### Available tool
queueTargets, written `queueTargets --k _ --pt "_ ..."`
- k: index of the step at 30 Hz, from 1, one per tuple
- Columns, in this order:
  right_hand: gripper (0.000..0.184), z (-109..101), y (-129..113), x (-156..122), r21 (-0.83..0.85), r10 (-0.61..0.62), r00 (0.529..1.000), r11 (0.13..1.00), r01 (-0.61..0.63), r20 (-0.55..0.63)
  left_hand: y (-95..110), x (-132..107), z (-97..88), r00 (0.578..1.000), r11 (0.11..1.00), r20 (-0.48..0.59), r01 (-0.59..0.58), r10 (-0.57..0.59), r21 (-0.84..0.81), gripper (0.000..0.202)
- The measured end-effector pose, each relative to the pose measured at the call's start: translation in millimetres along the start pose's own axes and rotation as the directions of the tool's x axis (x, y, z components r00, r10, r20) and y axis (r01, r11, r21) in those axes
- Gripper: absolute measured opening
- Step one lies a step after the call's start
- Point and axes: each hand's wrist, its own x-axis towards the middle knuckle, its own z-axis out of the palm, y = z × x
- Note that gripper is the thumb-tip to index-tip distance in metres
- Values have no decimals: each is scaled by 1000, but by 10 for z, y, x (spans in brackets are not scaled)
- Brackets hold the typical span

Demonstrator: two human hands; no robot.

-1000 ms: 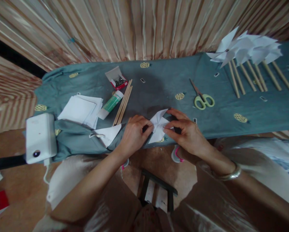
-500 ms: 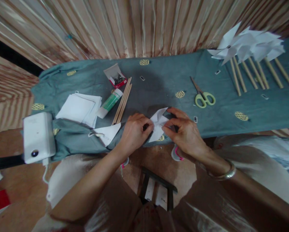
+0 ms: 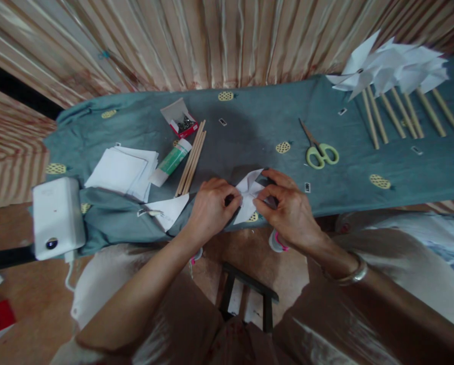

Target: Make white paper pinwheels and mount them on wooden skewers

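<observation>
A white paper pinwheel [image 3: 247,202] with folded blades is held between my two hands near the table's front edge. My left hand [image 3: 216,204] pinches its left side between thumb and curled fingers. On its right side, my right hand [image 3: 288,205] grips the paper with thumb and fingers near the centre; a metal bangle circles that wrist. Left of my left hand lies a folded white paper piece [image 3: 169,212]. Wooden sticks [image 3: 191,159] rest just behind it, beside a green and white glue stick [image 3: 171,163].
A small box of metal pins [image 3: 183,124] stands open at the back. A stack of white paper [image 3: 116,170] and a white power bank [image 3: 58,218] lie at left. Green-handled scissors [image 3: 320,152] lie right of centre. Several finished pinwheels [image 3: 398,68] on sticks lie far right on the green cloth [image 3: 257,111].
Both hands keep their hold on the pinwheel and have hardly moved. The view has shifted very slightly.
</observation>
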Motion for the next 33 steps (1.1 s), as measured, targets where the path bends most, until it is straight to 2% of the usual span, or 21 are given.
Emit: queueTargets --k 16,26,33 --pt "11 -6 20 -65 -4 -24 1000 1000 24 -8 -6 3 -5 1000 1000 1 -7 7 0 11" --pt "13 -19 13 -112 -42 -144 989 989 143 -21 2 9 -13 1000 1000 17 -8 8 14 10" --pt "20 -35 -7 -115 -28 -165 985 986 167 44 1 8 -11 1000 1000 9 2 -3 14 11"
